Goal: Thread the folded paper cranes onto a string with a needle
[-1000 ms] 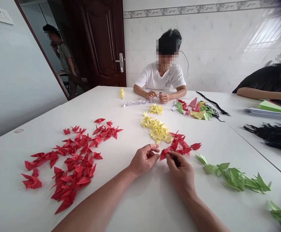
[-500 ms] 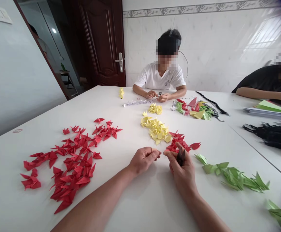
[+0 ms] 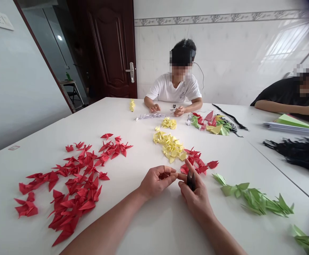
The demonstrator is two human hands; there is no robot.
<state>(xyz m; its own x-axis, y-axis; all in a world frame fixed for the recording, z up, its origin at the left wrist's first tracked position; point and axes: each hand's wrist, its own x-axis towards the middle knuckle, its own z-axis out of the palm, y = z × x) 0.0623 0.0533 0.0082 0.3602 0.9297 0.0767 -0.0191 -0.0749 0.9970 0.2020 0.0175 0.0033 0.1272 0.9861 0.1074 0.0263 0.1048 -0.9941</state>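
1. Currently, small dark snips are lying in the right hand, points upward, above the white table.
2. Right hand is curling partway around them; its index finger is stretching toward the left fingertips.
3. Left hand is pinching thumb and fingers nearly together; cannot tell if anything thin is sitting between.
4. Red paper cranes are lying just beyond the right hand, yellow cranes adjoining them.
5. Green cranes are spreading out to the right; a bigger red pile is covering the left side.
6. Farther off, a mixed-colour pile and a white paper string are lying near a person in a white shirt.
7. Black cords are heaping up at right, near stacked paper.
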